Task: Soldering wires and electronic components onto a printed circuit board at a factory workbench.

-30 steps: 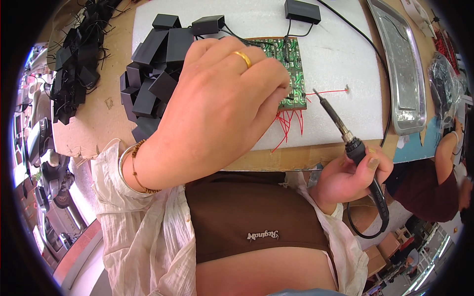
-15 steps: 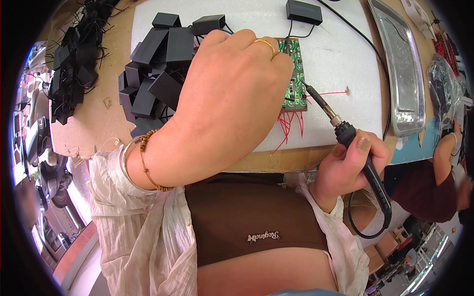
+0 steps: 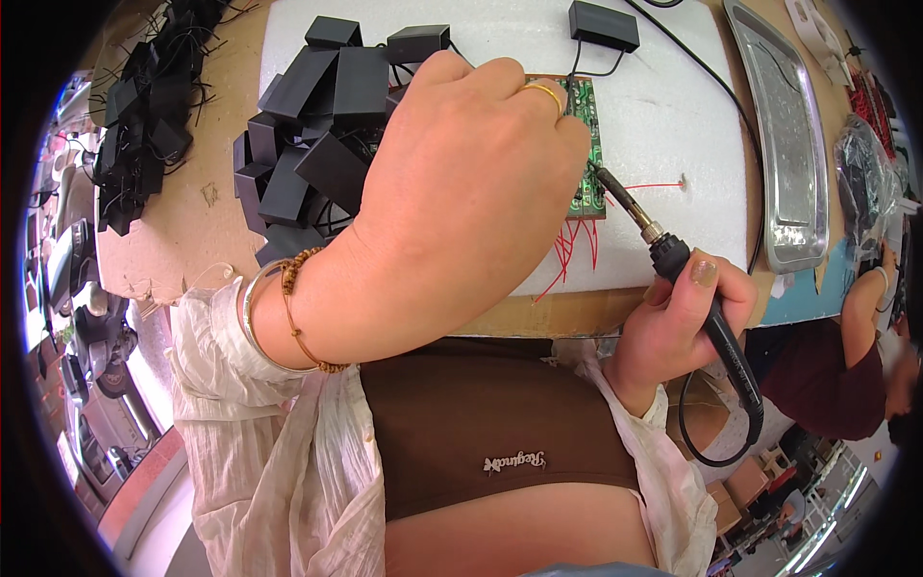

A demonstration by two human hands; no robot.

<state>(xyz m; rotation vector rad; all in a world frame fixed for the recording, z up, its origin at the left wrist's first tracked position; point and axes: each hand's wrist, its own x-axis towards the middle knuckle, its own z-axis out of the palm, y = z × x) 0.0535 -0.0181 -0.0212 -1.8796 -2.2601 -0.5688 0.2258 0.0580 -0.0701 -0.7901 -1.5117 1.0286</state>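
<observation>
My right hand [image 3: 683, 317] grips a black soldering iron [image 3: 729, 356], its tip resting at the green circuit board [image 3: 586, 101]. Bent over that board is my left hand [image 3: 471, 183], its fingers curled down and hidden behind the knuckles; what they pinch does not show. Thin red wires [image 3: 577, 245] hang from the board's near edge. Just left of the hand, black rectangular boxes [image 3: 362, 91] with black leads are heaped up. Another black box [image 3: 604, 26] lies beyond the board, its two leads running toward it.
A white foam sheet [image 3: 683, 125] lies under the work on a brown cardboard-covered table [image 3: 192, 216]. More black boxes [image 3: 125, 144] line the left. On the right are a metal tray [image 3: 793, 163], the iron's black cord, a plastic bag [image 3: 865, 173] and another person's arm [image 3: 862, 308].
My left hand has shifted slightly right, covering more of the board. The board, boxes and wires sit slightly farther right. The iron's tip has moved a little right and down.
</observation>
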